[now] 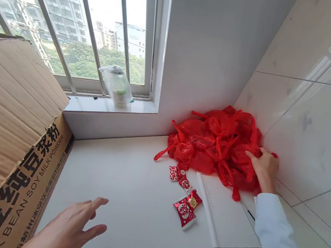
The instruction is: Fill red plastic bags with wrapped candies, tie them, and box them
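A heap of red plastic bags, with knotted handles sticking out, lies in the far right corner of the white table. My right hand is at the heap's right end, thumb and fingers closed around a red plastic bag; some fingertips are hidden behind it. Low on the left, my left hand hovers over the table, holding nothing, thumb and fingers apart. Between the hands, several small red snack packets lie in front of the heap.
A white paper pad with a rolled edge lies right of the packets, a dark thin pen-like item near it. An opened cardboard box stands at left. On the windowsill sits a bagged cup. Tiled wall bounds the right.
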`<state>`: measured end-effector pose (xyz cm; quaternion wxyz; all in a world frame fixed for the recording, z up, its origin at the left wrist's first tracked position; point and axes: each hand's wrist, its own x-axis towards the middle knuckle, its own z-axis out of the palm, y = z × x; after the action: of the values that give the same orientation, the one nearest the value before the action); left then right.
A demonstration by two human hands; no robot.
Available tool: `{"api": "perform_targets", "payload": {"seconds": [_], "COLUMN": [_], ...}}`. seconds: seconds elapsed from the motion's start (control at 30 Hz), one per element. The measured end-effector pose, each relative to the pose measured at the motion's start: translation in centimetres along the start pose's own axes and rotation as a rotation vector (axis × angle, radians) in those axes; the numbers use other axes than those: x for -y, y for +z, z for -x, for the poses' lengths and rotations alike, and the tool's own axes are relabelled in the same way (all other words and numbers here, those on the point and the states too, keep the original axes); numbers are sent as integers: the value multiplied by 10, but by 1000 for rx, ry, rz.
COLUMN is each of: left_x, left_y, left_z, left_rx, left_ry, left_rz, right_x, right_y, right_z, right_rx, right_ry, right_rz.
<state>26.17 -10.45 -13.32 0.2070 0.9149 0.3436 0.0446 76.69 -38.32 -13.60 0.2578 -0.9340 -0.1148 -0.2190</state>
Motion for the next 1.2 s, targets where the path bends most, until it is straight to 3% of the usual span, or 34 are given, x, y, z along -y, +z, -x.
{"api": "perform_targets", "payload": {"seconds": [0.13,0.23,0.37,0.43,0.53,0.73,0.93,1.07,1.2], "left_x": [-13,-20,-29,-33,-34,-33,-43,-42,-32], "left_y": [-17,-23,-24,-21,-12,9,37,46,35], "left_z": [6,8,4,-3,-14,-35,-53,-59,-58], "left_rx": [35,25,-26,-66,-88,-173,-194,-187,-215], "left_ry": [-120,-115,-56,-15,31,72,160,127,121], "left_rz": [7,23,44,53,71,109,177,190,246], "right_x": [40,88,159,189,217,227,228,228,225], "right_y": [-41,-53,-16,12,39,42,47,49,48], "right_z": [30,65,129,163,202,222,230,231,218], "right_rx": [33,310,773,886,930,885,940,937,958], "right_ry": [-131,-158,-199,-325,-520,-590,-790,-719,-641], "right_rz": [-113,-485,-1069,-1052,-843,-785,-810,-804,-852]}}
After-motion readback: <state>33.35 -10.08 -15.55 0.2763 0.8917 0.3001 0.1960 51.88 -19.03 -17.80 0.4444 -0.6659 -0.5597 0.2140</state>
